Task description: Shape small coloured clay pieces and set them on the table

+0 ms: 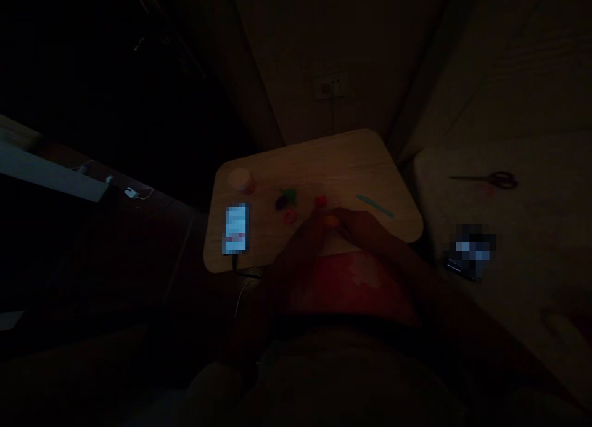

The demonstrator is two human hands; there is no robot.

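In the dim light, my left hand [309,228] and my right hand [355,223] meet over the front of a small wooden table [296,159]. Both are closed on a small orange lump [332,220] that looks like modelling clay; the finer finger positions are lost in the dark. Just beyond my left hand lies a red lump [320,201]. Further left are a pink ring-shaped piece [289,216], a green piece [289,196] and a dark purple one [280,203], close together. A teal knife-like tool [375,206] rests beyond my right hand.
A lit phone [235,228] with a cable lies at the table's left edge, below a pale round tub [240,179]. On the light surface to the right are scissors [493,179] and a dark, blurred-out device [470,253]. A wall socket [330,85] sits behind the table.
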